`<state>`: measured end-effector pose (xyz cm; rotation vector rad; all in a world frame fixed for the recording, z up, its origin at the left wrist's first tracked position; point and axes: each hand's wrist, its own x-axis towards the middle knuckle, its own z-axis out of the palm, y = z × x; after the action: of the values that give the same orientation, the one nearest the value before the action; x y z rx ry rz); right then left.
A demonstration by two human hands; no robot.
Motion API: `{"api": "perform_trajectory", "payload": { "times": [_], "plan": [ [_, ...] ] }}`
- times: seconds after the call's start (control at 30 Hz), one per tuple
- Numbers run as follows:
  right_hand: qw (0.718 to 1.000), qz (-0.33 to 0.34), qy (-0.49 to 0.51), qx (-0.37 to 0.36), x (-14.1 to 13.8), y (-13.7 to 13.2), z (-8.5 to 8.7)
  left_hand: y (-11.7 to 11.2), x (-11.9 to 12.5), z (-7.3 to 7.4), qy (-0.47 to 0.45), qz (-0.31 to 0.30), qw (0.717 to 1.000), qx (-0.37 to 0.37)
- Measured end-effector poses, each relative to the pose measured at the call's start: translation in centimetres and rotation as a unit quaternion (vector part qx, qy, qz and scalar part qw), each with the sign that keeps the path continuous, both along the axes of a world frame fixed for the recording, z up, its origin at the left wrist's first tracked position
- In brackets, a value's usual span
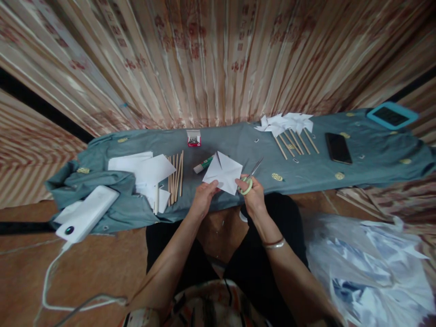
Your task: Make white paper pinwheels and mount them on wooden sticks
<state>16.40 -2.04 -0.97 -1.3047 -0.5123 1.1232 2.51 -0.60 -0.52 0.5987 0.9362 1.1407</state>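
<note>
My left hand (204,195) pinches the near edge of a white square of paper (223,171) with diagonal creases, held over the grey-blue cloth (238,145). My right hand (252,193) is closed on scissors (251,176) with pale green handles, the blades pointing up and to the right beside the paper's right corner. A glue stick (203,164) with a green body lies just beyond the paper on the left.
Wooden sticks (175,175) and white paper sheets (143,170) lie at left, a white power bank (86,213) with cable nearer. Finished white pinwheels (286,125) on sticks, a black phone (338,147), a teal tablet (391,116) sit right. A small red box (194,138) is behind.
</note>
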Motion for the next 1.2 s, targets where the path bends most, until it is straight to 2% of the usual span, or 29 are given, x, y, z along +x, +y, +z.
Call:
{"api": "perform_trajectory", "payload": {
  "times": [0.07,0.23,0.4,0.47,0.6,0.7,0.87,1.2],
  "plan": [
    [1.0,0.005,0.016,0.0,-0.4,0.1,0.0,-0.1,0.4,-0.2,0.011,0.018,1.0,-0.004],
    [0.999,0.045,0.014,-0.002,-1.0,-0.2,0.2,0.5,0.8,-0.3,0.0,0.112,0.993,-0.043],
    [0.986,0.164,-0.013,-0.015,-0.4,-2.0,0.5,1.3,-0.1,-0.2,0.011,0.145,0.988,-0.056],
    [0.972,0.231,-0.003,-0.033,0.0,-3.0,0.7,1.5,-0.5,-0.3,0.006,0.151,0.987,-0.049],
    [0.927,0.369,0.007,-0.072,0.8,-4.7,0.9,1.7,-0.6,-0.7,-0.002,0.166,0.985,-0.036],
    [0.902,0.425,-0.012,-0.082,1.0,-5.3,0.5,1.7,-0.3,-1.2,0.003,0.179,0.983,-0.029],
    [0.893,0.441,-0.051,-0.075,0.8,-5.1,0.0,1.7,-0.2,-2.0,0.025,0.169,0.985,-0.029],
    [0.898,0.431,-0.054,-0.079,0.4,-4.7,0.3,1.8,-0.2,-2.5,0.044,0.162,0.985,-0.025]
  ]
}}
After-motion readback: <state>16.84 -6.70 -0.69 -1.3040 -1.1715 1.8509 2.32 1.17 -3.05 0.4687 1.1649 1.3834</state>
